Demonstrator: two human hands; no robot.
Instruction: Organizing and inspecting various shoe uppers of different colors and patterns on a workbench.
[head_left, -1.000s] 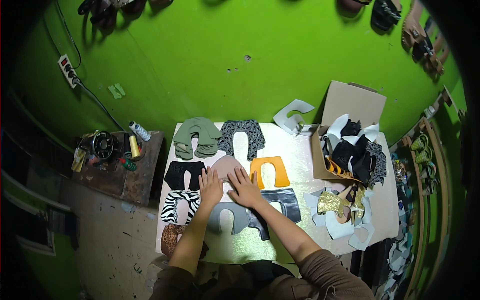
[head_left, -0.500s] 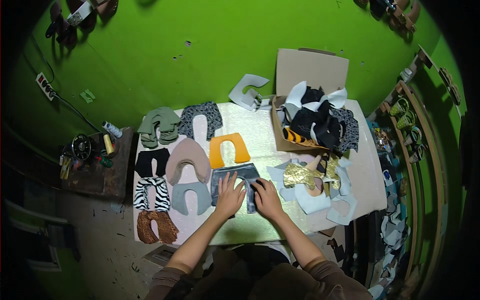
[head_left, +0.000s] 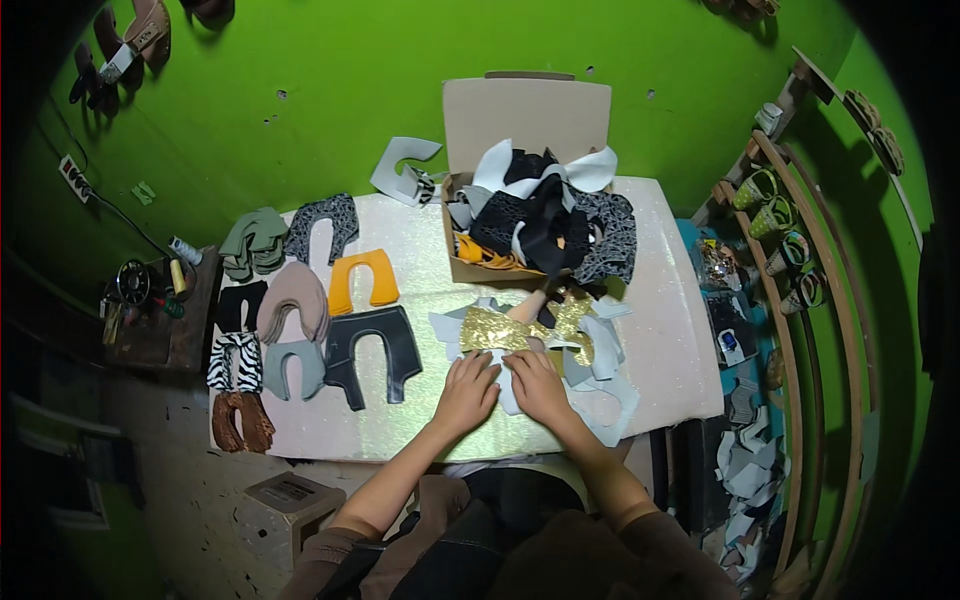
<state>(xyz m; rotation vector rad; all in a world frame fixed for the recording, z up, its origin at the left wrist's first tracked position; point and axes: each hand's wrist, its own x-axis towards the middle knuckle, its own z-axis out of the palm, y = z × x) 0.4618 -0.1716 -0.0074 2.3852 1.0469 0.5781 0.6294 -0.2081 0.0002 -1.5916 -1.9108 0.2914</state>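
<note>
Nine U-shaped cutout sets (head_left: 290,285) lie apart, left on counter (head_left: 400,432); that side looks sorted. Seemingly left unsorted: gold-and-pale scrap pile (head_left: 492,328), near right; crammed cardboard box (head_left: 462,270) beyond. Left hand (head_left: 468,395), right hand (head_left: 540,388) rest flat on pile's near side, apparently gripping nothing.

The left hand (head_left: 467,392) and right hand (head_left: 538,387) hide part of the pale scrap (head_left: 508,397) between them, piled pieces (head_left: 545,215) cover the bottom of the box (head_left: 480,273), the top edge crops a shoe (head_left: 208,10) on the wall (head_left: 380,60), and items (head_left: 112,318) on the side table (head_left: 160,343) are too tiny to identify.
</note>
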